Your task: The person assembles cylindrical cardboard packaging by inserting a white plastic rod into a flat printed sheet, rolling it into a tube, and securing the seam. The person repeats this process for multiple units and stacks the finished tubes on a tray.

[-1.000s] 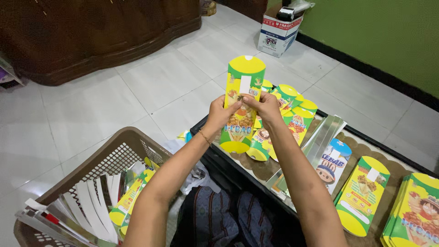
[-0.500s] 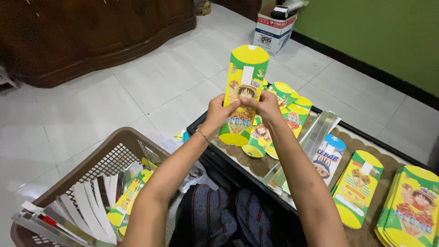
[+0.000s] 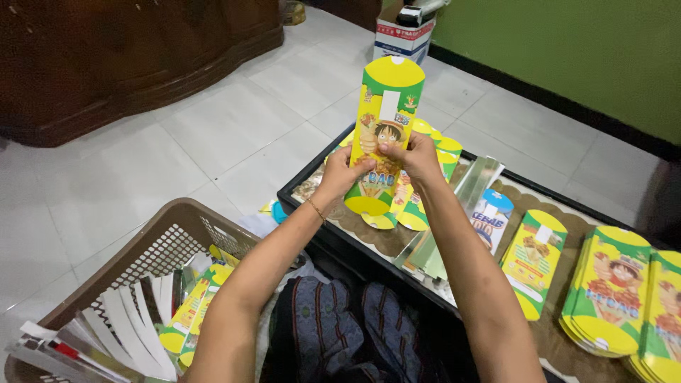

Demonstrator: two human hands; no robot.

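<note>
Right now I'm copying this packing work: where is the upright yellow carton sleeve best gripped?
At its lower half, pinched from both side edges, as the left hand and right hand do. The yellow carton sleeve is flat, tall and upright.

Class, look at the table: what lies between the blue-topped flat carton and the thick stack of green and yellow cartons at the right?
In the head view, a single flat yellow-and-green carton lies between the blue-topped flat carton and the thick stack of green and yellow cartons.

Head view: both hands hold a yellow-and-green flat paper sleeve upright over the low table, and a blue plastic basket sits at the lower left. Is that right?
Not quite: the basket is brown, not blue, as the head view shows. The rest stands: the left hand and right hand hold the yellow-and-green paper sleeve upright over the low table, with the basket at the lower left.
</note>
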